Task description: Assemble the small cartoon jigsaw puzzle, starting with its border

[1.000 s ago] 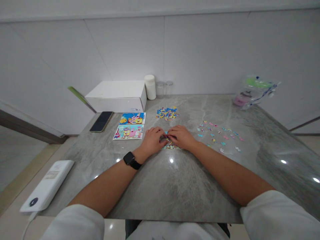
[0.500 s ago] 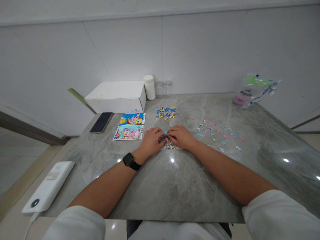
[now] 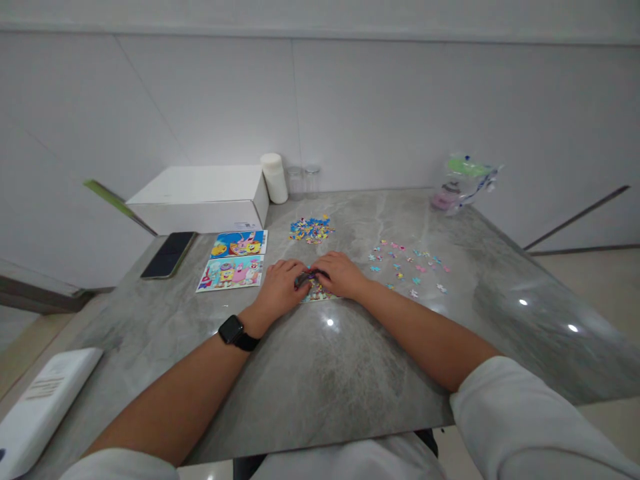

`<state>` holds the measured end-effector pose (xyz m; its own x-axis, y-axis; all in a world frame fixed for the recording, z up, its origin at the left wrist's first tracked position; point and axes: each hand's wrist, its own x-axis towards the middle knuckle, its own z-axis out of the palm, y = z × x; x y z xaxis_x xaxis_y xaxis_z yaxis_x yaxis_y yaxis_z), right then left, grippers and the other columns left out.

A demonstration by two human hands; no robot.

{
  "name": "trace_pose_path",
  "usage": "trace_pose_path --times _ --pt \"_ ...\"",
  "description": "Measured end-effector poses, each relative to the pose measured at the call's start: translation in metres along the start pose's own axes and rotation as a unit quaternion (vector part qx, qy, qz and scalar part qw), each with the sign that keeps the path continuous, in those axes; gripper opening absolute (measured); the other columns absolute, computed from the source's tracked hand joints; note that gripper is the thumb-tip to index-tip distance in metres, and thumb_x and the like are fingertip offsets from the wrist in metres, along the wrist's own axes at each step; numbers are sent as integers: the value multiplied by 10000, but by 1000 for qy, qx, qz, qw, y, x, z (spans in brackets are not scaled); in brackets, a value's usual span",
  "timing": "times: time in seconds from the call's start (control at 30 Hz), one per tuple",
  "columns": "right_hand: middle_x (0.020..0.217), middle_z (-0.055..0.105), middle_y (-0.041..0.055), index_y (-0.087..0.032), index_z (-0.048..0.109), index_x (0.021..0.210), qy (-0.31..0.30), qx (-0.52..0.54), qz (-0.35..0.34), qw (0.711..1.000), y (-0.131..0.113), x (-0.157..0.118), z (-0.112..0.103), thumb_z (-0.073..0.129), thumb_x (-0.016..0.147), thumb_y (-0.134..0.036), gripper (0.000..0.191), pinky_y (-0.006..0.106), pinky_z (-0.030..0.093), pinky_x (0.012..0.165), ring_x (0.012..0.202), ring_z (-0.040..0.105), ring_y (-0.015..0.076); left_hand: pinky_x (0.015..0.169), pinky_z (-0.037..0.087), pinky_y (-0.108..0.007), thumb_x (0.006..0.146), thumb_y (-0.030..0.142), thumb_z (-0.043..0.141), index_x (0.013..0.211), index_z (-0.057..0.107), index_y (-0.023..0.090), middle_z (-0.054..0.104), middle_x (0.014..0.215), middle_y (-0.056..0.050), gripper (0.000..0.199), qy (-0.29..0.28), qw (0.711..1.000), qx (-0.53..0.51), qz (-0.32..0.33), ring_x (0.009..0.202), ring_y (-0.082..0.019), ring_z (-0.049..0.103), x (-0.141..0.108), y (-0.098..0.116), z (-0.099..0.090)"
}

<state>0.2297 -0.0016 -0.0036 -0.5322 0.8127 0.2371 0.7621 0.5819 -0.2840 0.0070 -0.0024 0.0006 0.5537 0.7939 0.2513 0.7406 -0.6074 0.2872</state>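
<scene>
My left hand [image 3: 283, 285], with a black watch on its wrist, rests on the left side of a small colourful puzzle sheet [image 3: 319, 292]. My right hand [image 3: 340, 275] lies on the sheet's right side. The fingers of both hands are bent and meet at a small dark item [image 3: 303, 278], too small to name, over the sheet's upper part. Beyond the hands is a pile of blue and yellow puzzle pieces [image 3: 311, 229]. Loose pink and turquoise pieces [image 3: 420, 269] are scattered to the right. Two cartoon picture cards [image 3: 239, 244] lie left of my left hand.
A black phone [image 3: 169, 255] lies at the left, by a white box [image 3: 197, 200]. A white bottle [image 3: 275, 179] and two clear glasses [image 3: 303, 181] stand by the wall. A plastic bag [image 3: 463, 183] sits at the back right, a white device [image 3: 47, 400] at the front left.
The camera view has turned right, so everything appears further left. Both hands stay together over the sheet, and more of the dark item shows between the fingers.
</scene>
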Motion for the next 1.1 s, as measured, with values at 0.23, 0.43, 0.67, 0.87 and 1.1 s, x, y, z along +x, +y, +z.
trace_pose_path --times 0.23,0.43,0.67,0.87,1.1 --pt "1222 785 73 -240 731 1269 16 22 38 999 3 -1 3 594 968 -143 344 383 424 1031 1161 648 249 1026 478 -488 898 338 686 1233 700 255 757 1236 -85 345 -4 1000 -17 5 1167 -318 651 1 -4 2" --pt "1275 778 52 -250 677 1362 0 52 69 996 2 1 -1 576 965 -127 428 400 419 1053 1183 653 242 1013 498 -492 898 393 652 1340 663 240 759 1257 -104 468 -21 1000 -11 -12 1196 -345 665 4 -6 3" --pt "1340 765 7 -221 666 1359 16 52 79 995 -6 1 -24 623 973 -142 396 373 405 1117 1251 647 224 999 524 -475 892 512 576 1294 683 256 777 1209 -97 489 -35 999 -7 -15 1142 -350 695 9 -14 5" --pt "1277 778 -18 -244 696 1302 167 66 98 979 10 -4 -100 540 1030 -158 325 343 429 1134 1225 665 170 1004 531 -517 869 602 569 1261 707 273 787 1190 -95 530 -41 999 -16 -32 1123 -370 696 13 -19 6" --pt "1073 791 18 -282 774 1089 442 51 99 890 44 -59 -189 534 1012 -236 256 417 496 1091 1095 698 221 1007 521 -508 879 630 557 1306 716 250 780 1213 -108 593 -42 998 -19 -34 1155 -373 685 12 -25 8"
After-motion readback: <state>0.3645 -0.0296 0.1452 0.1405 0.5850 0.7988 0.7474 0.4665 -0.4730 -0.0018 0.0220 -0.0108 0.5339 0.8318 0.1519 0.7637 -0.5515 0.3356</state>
